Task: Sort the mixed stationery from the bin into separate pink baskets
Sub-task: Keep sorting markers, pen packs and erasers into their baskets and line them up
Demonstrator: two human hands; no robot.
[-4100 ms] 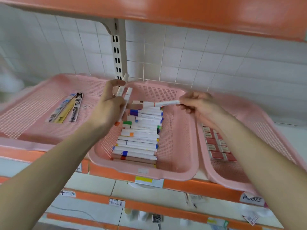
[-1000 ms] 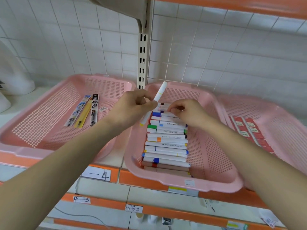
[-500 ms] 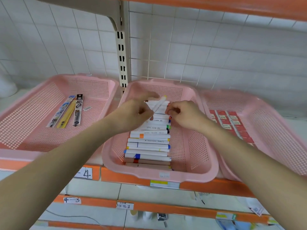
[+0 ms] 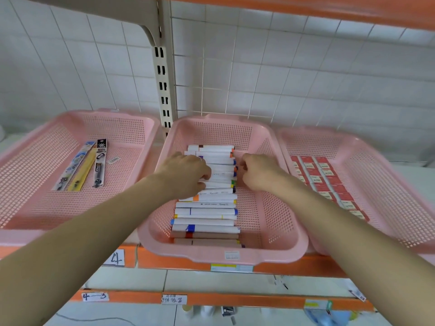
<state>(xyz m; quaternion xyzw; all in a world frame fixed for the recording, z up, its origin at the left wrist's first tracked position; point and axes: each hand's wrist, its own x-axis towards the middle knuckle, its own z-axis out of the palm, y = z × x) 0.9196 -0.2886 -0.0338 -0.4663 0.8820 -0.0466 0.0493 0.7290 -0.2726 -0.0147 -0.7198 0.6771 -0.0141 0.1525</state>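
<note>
The middle pink basket (image 4: 280,249) holds a neat row of several white markers (image 4: 207,211) with coloured caps, lying crosswise. My left hand (image 4: 186,175) rests palm down over the left ends of the markers in the middle of the row, its fingertips curled onto one marker. My right hand (image 4: 256,171) is at the right ends of the same markers, fingers curled in against the caps with nothing held. The left pink basket (image 4: 30,203) holds three long refill packets (image 4: 82,165). The right pink basket (image 4: 388,208) holds rows of small red boxes (image 4: 327,180).
The three baskets sit side by side on an orange-edged shelf (image 4: 169,261) with paper labels. A slotted metal upright (image 4: 162,74) stands behind, between the left and middle baskets, against a white tiled wall. Another orange shelf (image 4: 306,8) hangs overhead.
My left hand has lowered the marker it held upright down into the row. My right hand has slid to the right ends of the markers. The camera has shifted, centring the middle basket.
</note>
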